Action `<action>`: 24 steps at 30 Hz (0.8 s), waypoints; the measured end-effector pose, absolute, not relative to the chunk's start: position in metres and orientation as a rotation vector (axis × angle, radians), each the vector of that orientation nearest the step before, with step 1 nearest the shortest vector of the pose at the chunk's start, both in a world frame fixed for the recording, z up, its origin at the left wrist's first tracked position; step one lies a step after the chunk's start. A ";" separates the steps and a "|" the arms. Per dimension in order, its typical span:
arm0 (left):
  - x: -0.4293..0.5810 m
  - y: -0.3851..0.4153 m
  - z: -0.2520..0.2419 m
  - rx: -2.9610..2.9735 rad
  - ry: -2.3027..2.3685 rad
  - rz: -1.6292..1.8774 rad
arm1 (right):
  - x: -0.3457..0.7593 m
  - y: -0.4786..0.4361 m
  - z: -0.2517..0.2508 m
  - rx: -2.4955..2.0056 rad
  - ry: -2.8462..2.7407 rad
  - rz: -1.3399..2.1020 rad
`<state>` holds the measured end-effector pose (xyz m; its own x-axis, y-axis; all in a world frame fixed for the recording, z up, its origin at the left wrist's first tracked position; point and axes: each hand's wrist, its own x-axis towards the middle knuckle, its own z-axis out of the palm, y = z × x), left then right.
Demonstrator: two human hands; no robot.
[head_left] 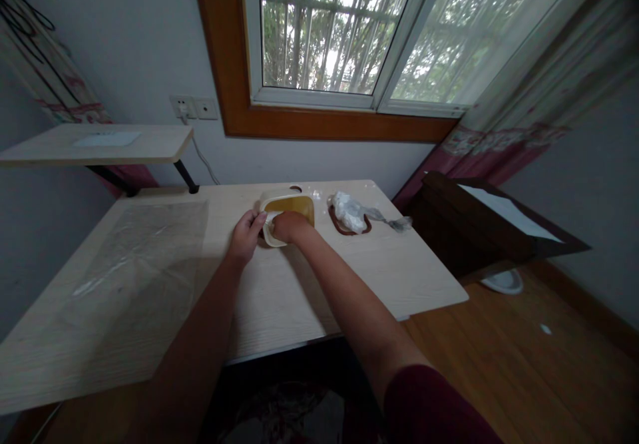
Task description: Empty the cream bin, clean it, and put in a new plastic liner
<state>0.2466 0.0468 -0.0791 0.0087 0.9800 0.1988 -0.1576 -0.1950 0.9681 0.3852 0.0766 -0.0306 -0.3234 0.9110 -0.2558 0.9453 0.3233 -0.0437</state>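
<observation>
A cream-rimmed container (304, 206) with a yellowish inside stands near the back of the light wooden table. My left hand (245, 234) grips its left edge, thumb over the rim. My right hand (290, 225) reaches into it with the fingers curled. Between the two hands shows something white (271, 219); I cannot tell whether it is a cloth or part of the container. What my right fingers hold, if anything, is hidden. To the right, a crumpled clear plastic bag with white stuff (349, 212) lies on a reddish-brown curved band (368, 225).
A flat transparent plastic sheet (144, 251) covers part of the table (279, 311) on the left. Behind it rises a small raised shelf (94, 148) on black legs. A dark brown cabinet (464, 224) with a white sheet stands right, beyond the table edge.
</observation>
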 end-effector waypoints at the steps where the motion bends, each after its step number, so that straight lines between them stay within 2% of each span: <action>1: 0.246 0.047 -0.079 1.244 0.970 1.405 | 0.386 0.076 -0.031 1.693 2.415 -0.285; 14: 0.245 0.043 -0.078 1.268 0.984 1.377 | 0.394 0.063 -0.033 1.636 2.553 -0.323; 24: 0.248 0.039 -0.073 1.256 1.006 1.373 | 0.414 -0.011 -0.007 1.692 2.572 -0.170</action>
<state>0.2482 0.0393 -0.0731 0.0174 0.9838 0.1785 -0.1265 -0.1749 0.9764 0.4141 -0.0105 -0.0070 -0.3965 0.9115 -0.1093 0.9180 0.3922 -0.0595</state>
